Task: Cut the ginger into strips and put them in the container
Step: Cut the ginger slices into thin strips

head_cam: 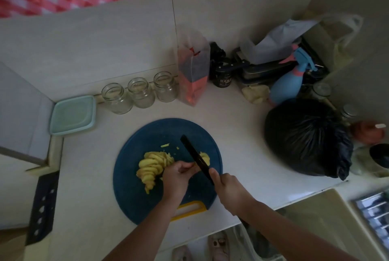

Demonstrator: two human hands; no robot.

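A round blue cutting board (pixel 147 201) with a yellow handle lies on the counter. A heap of yellow ginger slices (pixel 152 167) sits on it, left of centre. Another ginger piece (pixel 205 158) lies right of the black knife (pixel 194 156). My right hand (pixel 226 189) grips the knife's handle, with the blade pointing up and to the left across the board. My left hand (pixel 177 176) rests curled beside the blade, fingertips on the ginger at the heap's right edge. A mint-green lidded container (pixel 72 115) stands at the counter's left.
Three open glass jars (pixel 140 93) line the back wall. Next to them stand a clear bag with red contents (pixel 192 71) and a black jar (pixel 222 76). A blue spray bottle (pixel 291 78) and a black rubbish bag (pixel 305 138) fill the right side.
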